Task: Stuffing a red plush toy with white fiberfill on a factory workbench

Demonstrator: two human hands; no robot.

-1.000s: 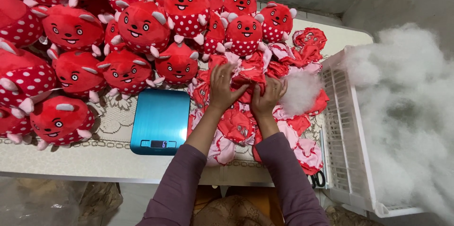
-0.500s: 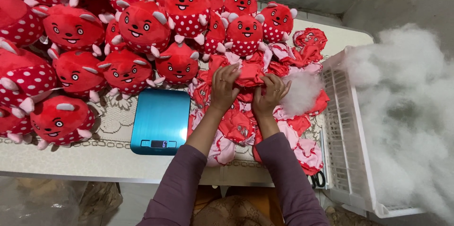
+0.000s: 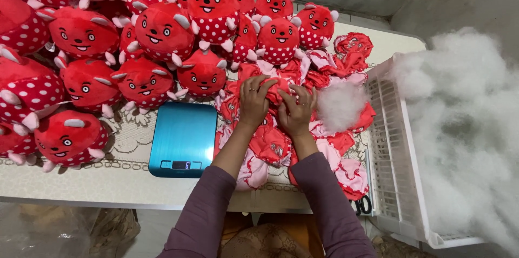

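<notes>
Both the left hand (image 3: pixel 254 101) and the right hand (image 3: pixel 297 111) are clamped on a limp red toy skin (image 3: pixel 277 86) atop the unstuffed pile (image 3: pixel 281 144) on the table (image 3: pixel 108 182); tugging hard could split a seam or knock the stuffing clump (image 3: pixel 339 105) away

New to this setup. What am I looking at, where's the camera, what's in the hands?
No machine here: a person works with two bare hands, filmed by a camera on their head, looking down. The left hand and right hand both grip a red unstuffed toy skin atop a pile of skins. On the table: stuffed red toys, a blue scale, a tuft of white stuffing. To the right, a white crate heaped with stuffing.
</notes>
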